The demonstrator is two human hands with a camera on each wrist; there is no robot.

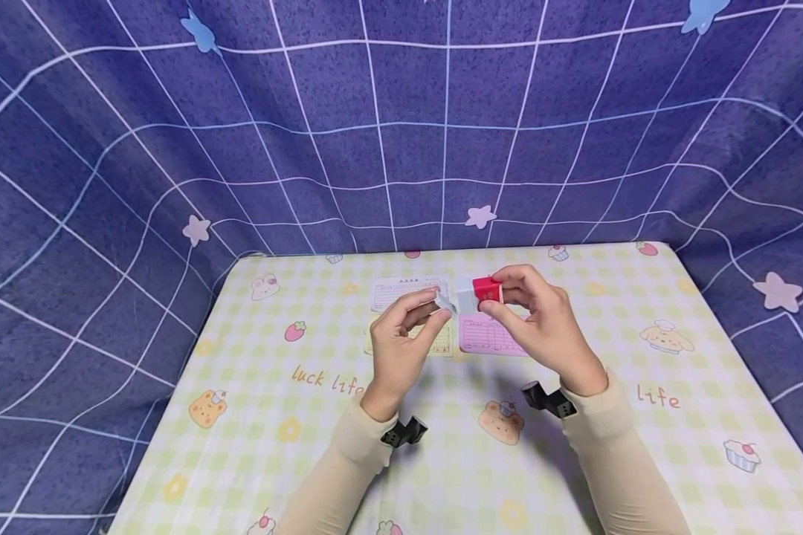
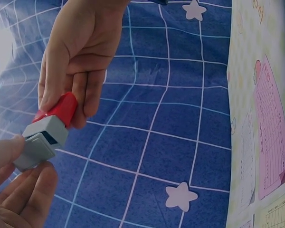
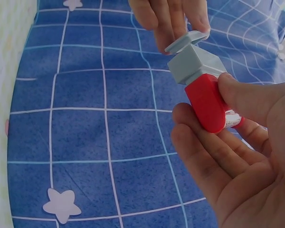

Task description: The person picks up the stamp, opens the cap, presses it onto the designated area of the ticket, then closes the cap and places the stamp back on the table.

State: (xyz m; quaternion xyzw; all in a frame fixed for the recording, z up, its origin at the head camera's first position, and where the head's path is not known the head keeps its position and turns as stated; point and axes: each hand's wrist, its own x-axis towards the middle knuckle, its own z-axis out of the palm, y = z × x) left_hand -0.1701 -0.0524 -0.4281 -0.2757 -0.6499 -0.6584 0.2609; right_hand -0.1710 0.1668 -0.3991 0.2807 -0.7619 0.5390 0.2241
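Observation:
My right hand (image 1: 549, 327) grips a self-inking stamp (image 1: 487, 290) by its red top, with the thumb on one side and fingers on the other. The stamp's lower body is light grey and points toward my left hand (image 1: 401, 353). That hand pinches a small grey cap (image 1: 445, 303) between thumb and fingers. In the right wrist view the cap (image 3: 186, 42) stands tilted at the end of the stamp (image 3: 204, 102). A dark opening shows beside the cap (image 2: 34, 153) in the left wrist view. Whether the cap still touches the stamp, I cannot tell.
Below the hands lie printed form slips: a white one (image 1: 398, 292), a yellow one (image 1: 442, 343) and a pink one (image 1: 488, 338). They rest on a green-checked tablecloth (image 1: 254, 431) with cartoon prints. A blue gridded curtain (image 1: 401, 148) hangs behind and at both sides.

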